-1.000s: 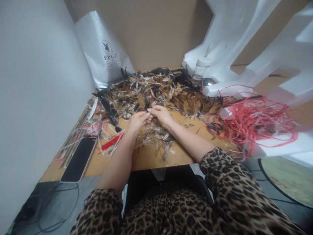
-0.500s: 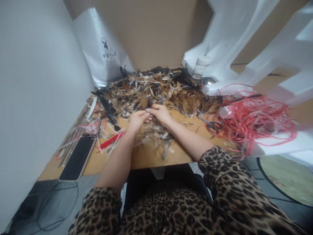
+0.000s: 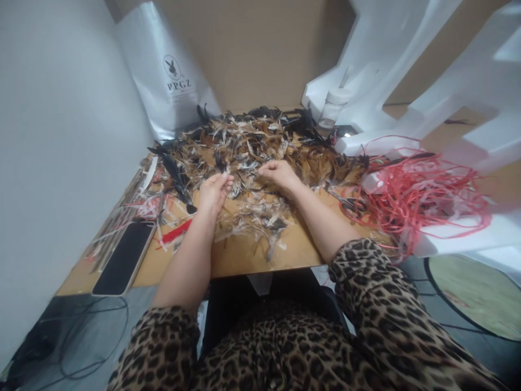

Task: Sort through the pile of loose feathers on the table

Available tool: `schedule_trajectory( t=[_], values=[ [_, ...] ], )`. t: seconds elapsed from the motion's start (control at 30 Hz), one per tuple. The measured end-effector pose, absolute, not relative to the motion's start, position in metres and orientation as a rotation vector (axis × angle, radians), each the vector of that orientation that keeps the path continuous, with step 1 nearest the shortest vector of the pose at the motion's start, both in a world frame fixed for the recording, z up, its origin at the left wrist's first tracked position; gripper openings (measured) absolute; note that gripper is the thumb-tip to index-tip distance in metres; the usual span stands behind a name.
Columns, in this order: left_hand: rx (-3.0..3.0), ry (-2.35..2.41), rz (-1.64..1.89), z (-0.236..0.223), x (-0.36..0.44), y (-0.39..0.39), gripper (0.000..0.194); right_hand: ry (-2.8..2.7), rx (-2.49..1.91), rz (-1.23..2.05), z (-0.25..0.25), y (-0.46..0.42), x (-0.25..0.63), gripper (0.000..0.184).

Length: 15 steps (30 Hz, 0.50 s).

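My left hand [image 3: 214, 192] is pinched at the fingertips, with a dark feather [image 3: 221, 163] standing up from them. My right hand [image 3: 280, 175] hovers at the near side of the feather pile, its thumb and fingers pressed together; whatever may be between them is too small to make out. The big pile of brown, black and whitish feathers [image 3: 248, 136] spreads behind both hands. Below and between my forearms lies a smaller scatter of pale fluff and feather bits [image 3: 264, 214] on the wooden tabletop [image 3: 244, 263].
A phone [image 3: 125, 258] and red strip [image 3: 176, 232] lie on the left. Behind stands a white printed bag [image 3: 171, 103]. A lidded clear jar [image 3: 334, 108] is at back right. Tangled red strands [image 3: 427, 201] cover the right side, above a round greenish surface [image 3: 474, 293].
My hands were together over the feathers and have now come apart. The left moved left with the dark feather; the right moved right and slightly away from me.
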<state>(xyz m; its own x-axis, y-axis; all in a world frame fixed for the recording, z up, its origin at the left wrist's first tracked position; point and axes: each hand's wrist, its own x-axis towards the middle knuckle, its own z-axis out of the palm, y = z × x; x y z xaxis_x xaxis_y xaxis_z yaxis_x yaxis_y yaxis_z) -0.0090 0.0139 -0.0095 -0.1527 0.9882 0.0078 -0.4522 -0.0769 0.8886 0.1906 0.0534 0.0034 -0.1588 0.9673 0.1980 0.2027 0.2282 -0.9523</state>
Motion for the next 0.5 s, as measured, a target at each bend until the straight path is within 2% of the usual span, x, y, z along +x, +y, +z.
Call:
schedule_trajectory(
  t=[0.17,0.4,0.5],
  values=[
    [0.740,0.902,1.566,-0.010,-0.014,0.016,0.014,-1.855,-1.159,0.834,-0.003,0.057,0.196,0.019],
    [0.664,0.856,1.636,-0.005,-0.020,0.016,0.006,-2.110,-1.218,0.511,-0.008,0.042,0.169,0.022],
    [0.645,0.837,1.662,-0.004,-0.022,0.016,0.003,-2.189,-1.289,0.396,-0.011,0.038,0.163,0.016]
  ],
)
